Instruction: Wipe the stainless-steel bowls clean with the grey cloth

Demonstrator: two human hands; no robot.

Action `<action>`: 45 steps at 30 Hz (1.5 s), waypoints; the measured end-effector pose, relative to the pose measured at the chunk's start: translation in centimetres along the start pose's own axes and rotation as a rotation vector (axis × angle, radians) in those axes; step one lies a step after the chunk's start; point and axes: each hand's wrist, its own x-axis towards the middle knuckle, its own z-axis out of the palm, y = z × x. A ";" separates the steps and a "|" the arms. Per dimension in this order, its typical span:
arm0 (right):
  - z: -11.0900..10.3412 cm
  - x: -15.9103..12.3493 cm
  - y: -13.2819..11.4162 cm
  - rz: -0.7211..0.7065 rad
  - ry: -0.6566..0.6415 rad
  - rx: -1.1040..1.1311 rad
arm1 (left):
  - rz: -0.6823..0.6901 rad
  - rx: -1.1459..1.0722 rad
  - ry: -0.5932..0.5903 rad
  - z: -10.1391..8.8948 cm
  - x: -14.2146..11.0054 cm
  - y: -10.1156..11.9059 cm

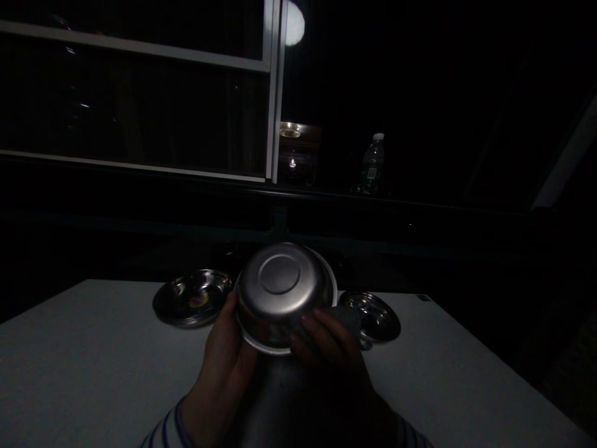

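Observation:
I hold a steel bowl (pixel 282 289) upside down above the table, its round base facing me. My left hand (pixel 222 361) grips the bowl's left rim, fingers curled under it. My right hand (pixel 329 342) presses a grey cloth (pixel 347 318) against the bowl's lower right side, fingers closed on the cloth. Both wrists show striped sleeves.
A white table (pixel 93 354) lies below, in dim light. A steel dish (pixel 193 297) with a coloured sticker sits to the left of the bowl, another steel dish (pixel 377 314) to the right. A water bottle (pixel 372 163) stands on a dark ledge behind, by a window frame (pixel 273 93).

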 end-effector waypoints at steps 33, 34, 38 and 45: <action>1.0 -0.1 0.0 0.183 0.096 -0.049 | -0.009 0.007 0.053 -0.2 -0.1 0.1; 1.1 0.1 0.0 0.215 0.086 -0.039 | -0.006 0.014 0.054 -0.2 -0.1 0.1; 1.4 0.0 -1.5 0.317 0.085 0.029 | 0.040 0.033 0.062 -0.2 0.0 0.3; 0.3 -0.3 -0.5 0.432 0.041 0.172 | 0.125 0.021 0.042 -0.4 0.0 0.4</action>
